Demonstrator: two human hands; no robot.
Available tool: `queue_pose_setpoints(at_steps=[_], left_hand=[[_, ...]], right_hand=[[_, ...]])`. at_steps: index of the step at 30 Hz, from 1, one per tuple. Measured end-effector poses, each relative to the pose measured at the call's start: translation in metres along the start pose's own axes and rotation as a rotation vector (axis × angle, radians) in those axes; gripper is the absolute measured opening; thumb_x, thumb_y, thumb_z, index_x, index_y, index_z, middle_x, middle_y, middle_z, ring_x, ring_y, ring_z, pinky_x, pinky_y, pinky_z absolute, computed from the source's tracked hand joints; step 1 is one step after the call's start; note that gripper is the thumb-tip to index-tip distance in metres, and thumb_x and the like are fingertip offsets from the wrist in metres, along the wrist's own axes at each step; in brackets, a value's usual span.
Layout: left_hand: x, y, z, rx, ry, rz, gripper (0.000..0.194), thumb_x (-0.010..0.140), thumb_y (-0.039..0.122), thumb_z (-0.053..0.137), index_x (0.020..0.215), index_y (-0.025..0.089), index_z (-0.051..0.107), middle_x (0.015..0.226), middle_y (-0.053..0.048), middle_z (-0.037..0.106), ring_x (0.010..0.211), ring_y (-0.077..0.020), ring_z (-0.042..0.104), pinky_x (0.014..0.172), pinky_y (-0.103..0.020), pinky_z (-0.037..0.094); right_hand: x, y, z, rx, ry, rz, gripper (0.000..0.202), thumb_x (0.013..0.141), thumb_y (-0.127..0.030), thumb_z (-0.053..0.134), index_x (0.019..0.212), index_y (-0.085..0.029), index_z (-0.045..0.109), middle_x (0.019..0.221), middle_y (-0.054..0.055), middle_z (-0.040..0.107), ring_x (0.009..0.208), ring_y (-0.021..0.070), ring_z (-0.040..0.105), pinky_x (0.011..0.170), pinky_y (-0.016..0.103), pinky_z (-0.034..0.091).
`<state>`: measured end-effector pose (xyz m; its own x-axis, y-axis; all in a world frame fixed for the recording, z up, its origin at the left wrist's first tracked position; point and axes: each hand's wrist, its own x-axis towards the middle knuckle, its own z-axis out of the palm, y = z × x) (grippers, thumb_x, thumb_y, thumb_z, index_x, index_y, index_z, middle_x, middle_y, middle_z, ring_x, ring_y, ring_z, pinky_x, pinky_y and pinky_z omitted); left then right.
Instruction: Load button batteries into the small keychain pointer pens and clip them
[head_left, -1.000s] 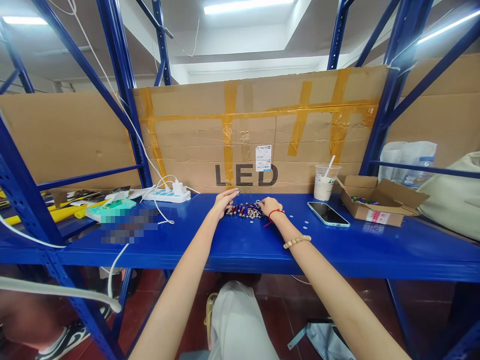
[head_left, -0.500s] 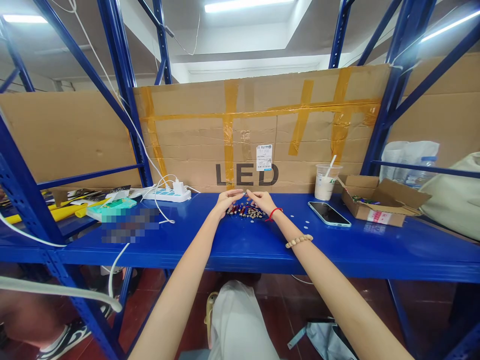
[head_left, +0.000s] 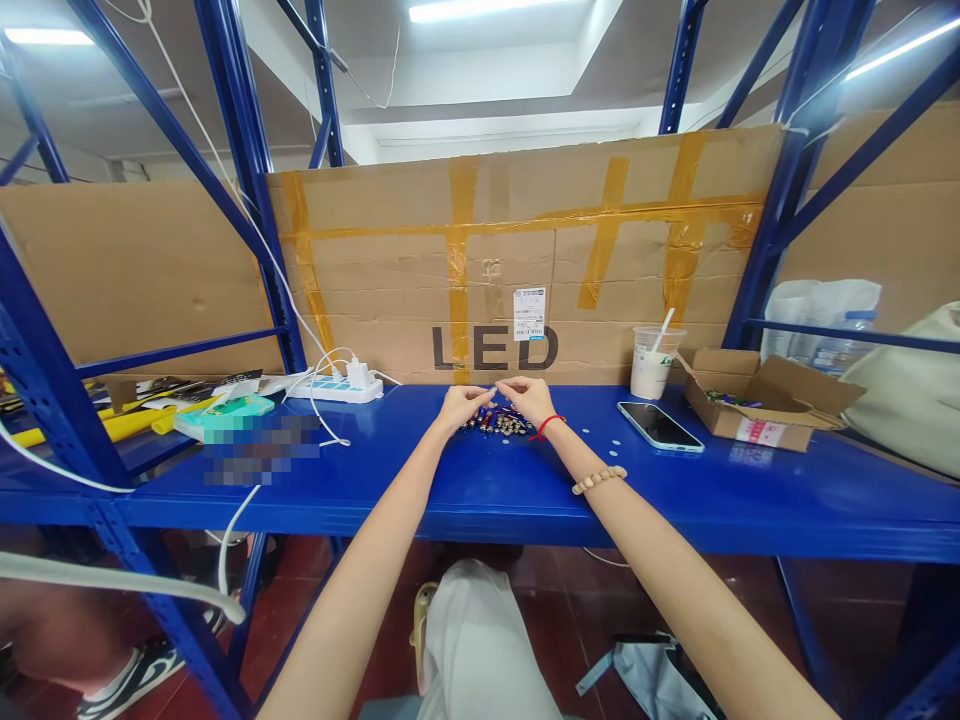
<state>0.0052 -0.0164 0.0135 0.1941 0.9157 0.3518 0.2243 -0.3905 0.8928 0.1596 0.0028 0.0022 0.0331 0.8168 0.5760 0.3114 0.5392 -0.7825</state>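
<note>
The biggest change is between the hands. 1 second ago the right hand (head_left: 529,400) was down at the 3 o'clock end of the pile of small shiny pieces (head_left: 501,422), with the left hand (head_left: 461,405) apart from it on the 9 o'clock side. Now the 2 hands have come together, and their fingertips meet, or almost meet, at the pile's 12 o'clock edge as seen from the head camera. The left fingers (head_left: 479,396) point toward 2 o'clock and the right fingers (head_left: 511,384) toward 10 o'clock, the tips of each drawn close, with barely a gap. A pale speck shows where they meet, but it is too small to tell whether either hand has hold of a piece.

For the work, this looks like a shift from reaching at the pile to close handling with both hands.

The pile itself, with red, blue and silvery glints, lies on the blue desk (head_left: 480,485), partly hidden by the hands, and looks much as it did. Other things also keep their places: a few white discs (head_left: 586,431) lie near the pile toward 4 o'clock, the phone (head_left: 660,427) is at 3 o'clock with the open carton (head_left: 718,420) beyond it, and the cup (head_left: 649,374) stands at 2 o'clock.
</note>
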Motion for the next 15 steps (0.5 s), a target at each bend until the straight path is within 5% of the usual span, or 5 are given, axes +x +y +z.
queue_pose_setpoints(at_steps=[15], left_hand=[[0.0012, -0.0043, -0.0031, 0.002, -0.132, -0.031, 0.049, 0.063, 0.055, 0.063, 0.081, 0.010, 0.069, 0.050, 0.002, 0.053, 0.039, -0.0027, 0.031, 0.040, -0.019, 0.023]], right_hand=[[0.0017, 0.0031, 0.0005, -0.062, 0.009, -0.043, 0.012, 0.069, -0.025, 0.064, 0.072, -0.015, 0.070, 0.079, 0.007, 0.071, 0.075, 0.0196, 0.066, 0.070, 0.028, 0.052]])
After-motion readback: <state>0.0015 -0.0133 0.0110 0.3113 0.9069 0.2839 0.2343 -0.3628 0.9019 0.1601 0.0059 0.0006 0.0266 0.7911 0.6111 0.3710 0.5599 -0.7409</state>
